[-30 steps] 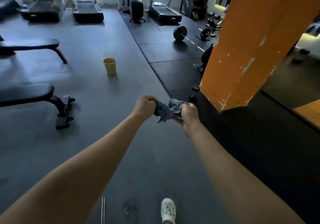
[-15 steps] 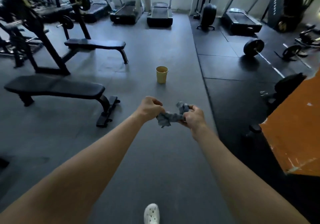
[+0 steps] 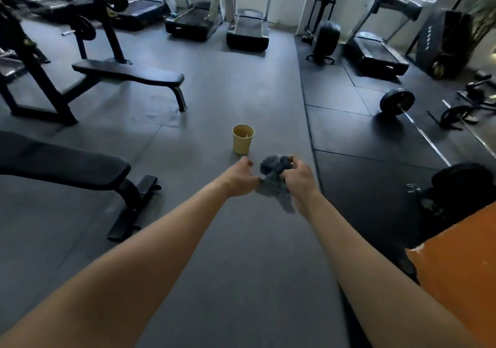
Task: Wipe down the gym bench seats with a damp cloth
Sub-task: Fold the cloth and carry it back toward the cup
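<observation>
Cup's closer, open floor round it; left grip & right grip pinch bunched cloth, tail hanging down.

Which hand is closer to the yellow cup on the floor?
Left. The left hand is almost in line with the yellow cup, just on its near side. The right hand, gripping the cloth with it, sits off to the cup's right.
</observation>
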{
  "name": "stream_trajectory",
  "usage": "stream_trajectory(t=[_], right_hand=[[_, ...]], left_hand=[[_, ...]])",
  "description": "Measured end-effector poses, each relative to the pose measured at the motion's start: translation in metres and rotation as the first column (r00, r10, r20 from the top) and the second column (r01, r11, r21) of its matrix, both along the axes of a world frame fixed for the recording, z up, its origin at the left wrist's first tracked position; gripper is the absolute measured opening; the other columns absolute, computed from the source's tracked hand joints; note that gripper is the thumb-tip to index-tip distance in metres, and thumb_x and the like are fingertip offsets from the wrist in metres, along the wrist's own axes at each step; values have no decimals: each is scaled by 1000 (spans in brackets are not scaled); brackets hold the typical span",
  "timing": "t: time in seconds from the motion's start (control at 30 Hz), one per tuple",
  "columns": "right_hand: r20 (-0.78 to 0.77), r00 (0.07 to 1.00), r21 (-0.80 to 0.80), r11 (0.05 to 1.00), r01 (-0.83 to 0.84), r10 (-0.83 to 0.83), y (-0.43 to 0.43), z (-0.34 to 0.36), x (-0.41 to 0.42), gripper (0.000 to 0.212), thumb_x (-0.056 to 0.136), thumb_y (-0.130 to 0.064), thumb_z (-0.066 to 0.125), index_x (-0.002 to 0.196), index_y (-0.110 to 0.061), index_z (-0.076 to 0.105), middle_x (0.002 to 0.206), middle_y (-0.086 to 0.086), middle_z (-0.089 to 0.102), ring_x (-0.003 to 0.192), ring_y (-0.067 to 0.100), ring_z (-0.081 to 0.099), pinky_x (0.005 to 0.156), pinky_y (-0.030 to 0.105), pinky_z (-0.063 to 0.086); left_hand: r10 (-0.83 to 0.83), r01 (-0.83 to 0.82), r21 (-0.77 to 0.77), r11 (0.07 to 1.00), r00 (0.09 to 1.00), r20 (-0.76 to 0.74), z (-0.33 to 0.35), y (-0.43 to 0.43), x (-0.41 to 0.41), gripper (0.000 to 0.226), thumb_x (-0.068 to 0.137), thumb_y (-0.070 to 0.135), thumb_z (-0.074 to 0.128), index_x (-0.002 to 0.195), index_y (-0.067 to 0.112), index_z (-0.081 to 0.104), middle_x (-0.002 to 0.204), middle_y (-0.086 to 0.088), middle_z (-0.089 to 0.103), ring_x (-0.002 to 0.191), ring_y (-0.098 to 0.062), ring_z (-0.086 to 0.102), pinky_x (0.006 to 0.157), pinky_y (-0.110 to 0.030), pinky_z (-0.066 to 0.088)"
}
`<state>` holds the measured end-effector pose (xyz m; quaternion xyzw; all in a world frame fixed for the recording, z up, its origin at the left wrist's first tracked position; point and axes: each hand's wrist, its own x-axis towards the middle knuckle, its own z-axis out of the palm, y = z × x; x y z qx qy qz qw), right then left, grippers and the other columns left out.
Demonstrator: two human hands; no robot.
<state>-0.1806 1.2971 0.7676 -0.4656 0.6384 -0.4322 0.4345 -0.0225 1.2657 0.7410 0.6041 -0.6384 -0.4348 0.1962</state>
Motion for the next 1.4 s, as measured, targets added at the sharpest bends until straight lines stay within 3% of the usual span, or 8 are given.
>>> stream_trajectory(t=[0.13, 0.27, 0.53, 0.77, 0.87, 1.1, 1.27, 1.4], right_hand=[[57, 998, 17, 999, -42, 41, -96, 4, -13, 35, 85, 16, 34, 101, -6, 57, 89, 15, 61, 76, 21, 59, 56, 26, 52], [70, 995, 15, 997, -75, 73, -201, -15, -25, 28, 84, 5, 44, 102, -6, 61, 93, 13, 61, 85, 24, 56, 76, 40, 52], [-42, 980, 83, 978, -193, 197, -453, -56, -46, 25, 83, 0, 60, 106, -10, 60, 90, 4, 61, 84, 19, 56, 65, 26, 45], [-282, 912, 61, 954, -293, 298, -645, -68, -26, 14, 89, -7, 64, 89, -21, 60, 87, 3, 61, 83, 21, 56, 62, 20, 42], [-311, 903, 89, 955, -282, 295, -727, -83, -11, 19, 87, -13, 66, 75, -26, 57, 78, -2, 61, 83, 21, 58, 70, 30, 42], [-416, 874, 140, 967, -212, 252, -910, -161, 28, 15, 86, -16, 67, 97, -20, 77, 90, 6, 71, 88, 25, 64, 70, 29, 41], [-365, 891, 201, 958, -206, 268, -1029, -245, 47, 27, 87, -2, 59, 77, -28, 61, 75, -13, 61, 82, 14, 56, 67, 19, 36], [-355, 892, 241, 949, -204, 281, -1113, -338, 50, 32, 86, 2, 56, 88, -30, 61, 89, -4, 65, 90, 18, 59, 75, 23, 41]], left_hand=[[46, -30, 74, 997, 972, -231, 10, -99, -19, 83, 84, 5, 64, 158, 15, 27, 120, -21, 62, 104, -26, 62, 89, -36, 54], [-33, 53, 61, 997, 954, -297, 7, -200, -22, 59, 88, -9, 57, 142, 15, 55, 111, -20, 64, 96, -21, 63, 77, -22, 52], [103, -103, -4, 995, 994, -35, -16, -431, -38, 19, 95, 8, 55, 90, -1, 72, 80, -4, 60, 77, -18, 53, 58, -15, 41], [171, -171, -85, 982, 985, -14, -27, -606, -19, 17, 100, 8, 45, 102, 15, 59, 90, -6, 58, 85, -23, 52, 72, -31, 39], [196, -199, -88, 976, 980, -42, -44, -688, -4, 17, 104, 7, 41, 109, 15, 55, 87, -13, 60, 62, -24, 55, 57, -28, 47], [310, -301, 74, 951, 934, -178, -136, -883, 31, 15, 105, 14, 55, 112, 4, 48, 92, -18, 59, 62, -28, 65, 44, -36, 58], [311, -299, 87, 950, 932, -184, -237, -1008, 51, 23, 88, 12, 72, 101, -3, 61, 88, -18, 65, 80, -32, 69, 73, -54, 63], [258, -253, 56, 966, 960, -109, -337, -1080, 56, 8, 83, 1, 64, 87, -6, 66, 72, -8, 59, 69, -19, 52, 66, -33, 47]])
